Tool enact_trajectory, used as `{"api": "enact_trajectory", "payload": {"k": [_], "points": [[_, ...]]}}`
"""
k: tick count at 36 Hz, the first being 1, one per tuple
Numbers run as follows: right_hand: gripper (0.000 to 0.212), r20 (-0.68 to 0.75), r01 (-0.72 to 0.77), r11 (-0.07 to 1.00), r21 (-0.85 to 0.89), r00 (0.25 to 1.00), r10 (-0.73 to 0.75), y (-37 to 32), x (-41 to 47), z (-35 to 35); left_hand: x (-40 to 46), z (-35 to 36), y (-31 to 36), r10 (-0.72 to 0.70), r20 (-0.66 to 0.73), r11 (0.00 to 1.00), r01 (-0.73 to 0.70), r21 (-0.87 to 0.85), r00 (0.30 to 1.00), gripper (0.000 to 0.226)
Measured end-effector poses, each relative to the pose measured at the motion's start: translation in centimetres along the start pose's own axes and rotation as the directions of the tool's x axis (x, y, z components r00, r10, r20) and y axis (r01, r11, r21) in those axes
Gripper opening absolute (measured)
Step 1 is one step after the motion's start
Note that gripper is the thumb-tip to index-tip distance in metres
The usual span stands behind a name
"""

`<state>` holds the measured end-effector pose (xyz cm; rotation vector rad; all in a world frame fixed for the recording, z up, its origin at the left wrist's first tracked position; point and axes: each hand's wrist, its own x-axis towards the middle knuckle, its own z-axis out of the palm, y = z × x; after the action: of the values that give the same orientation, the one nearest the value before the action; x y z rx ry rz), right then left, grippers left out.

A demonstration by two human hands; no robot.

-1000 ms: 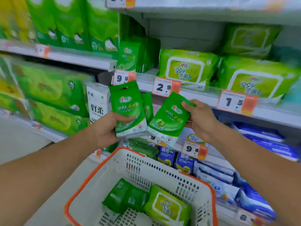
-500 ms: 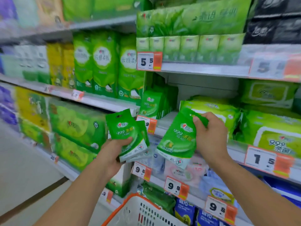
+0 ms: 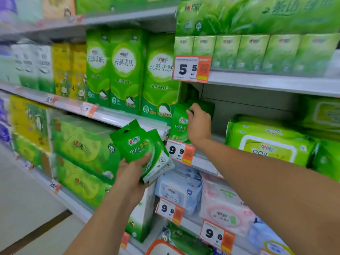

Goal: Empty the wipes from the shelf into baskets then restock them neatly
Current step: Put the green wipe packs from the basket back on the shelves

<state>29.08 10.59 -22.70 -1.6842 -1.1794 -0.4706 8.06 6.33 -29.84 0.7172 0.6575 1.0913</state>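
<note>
Two bare arms reach up from the bottom of the frame toward a supermarket shelf point(image 3: 272, 83). The left hand point(image 3: 132, 172), at centre, curls round the lower edge of a fanned bunch of small green wipe packets point(image 3: 141, 148), thumb across the front. The right hand point(image 3: 198, 124), higher and just right of centre, pinches the top of an upright wipe packet point(image 3: 179, 124) standing at the shelf's left end, above a 9.9 price tag point(image 3: 180, 151). The packets are flat, glossy plastic pouches with white lettering. Right of that hand lie bulky lime-green wipe packs point(image 3: 266, 140). Tall green tissue packs point(image 3: 127, 70) fill the upper centre. An orange basket rim point(image 3: 156, 244) peeks in at the bottom edge.
</note>
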Motion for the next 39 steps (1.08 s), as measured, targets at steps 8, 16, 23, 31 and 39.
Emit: {"api": "enact_trajectory", "payload": {"k": [8,16,23,31,39], "points": [[0.051,0.174,-0.167,0.982,-0.092,0.968,0.181,-1.1,0.3,-3.8,-0.8,1.1,0.1,-0.008,0.159,1.0,0.008,0.004,0.987,0.025],[0.024,0.722,-0.582,0.701,0.412,0.678,0.138,-4.1,-7.4,-13.2,-1.7,4.8,-0.6,0.038,0.506,0.961,-0.171,0.218,0.862,0.038],[0.041,0.719,-0.711,0.493,0.502,0.659,0.219,0.0,-6.9,-17.1,-3.8,8.7,-2.6,0.239,0.59,0.751,-0.532,0.392,0.771,0.049],[0.048,0.652,-0.638,0.607,0.474,0.717,0.244,-0.1,-3.3,-18.6,-1.5,9.9,-2.6,0.361,0.653,0.511,-0.727,0.458,0.665,0.048],[0.058,0.486,-0.396,0.911,0.113,0.822,0.297,0.9,3.3,-15.8,5.4,11.0,-4.7,0.471,0.609,0.046,-0.707,0.706,0.638,0.065]]}}
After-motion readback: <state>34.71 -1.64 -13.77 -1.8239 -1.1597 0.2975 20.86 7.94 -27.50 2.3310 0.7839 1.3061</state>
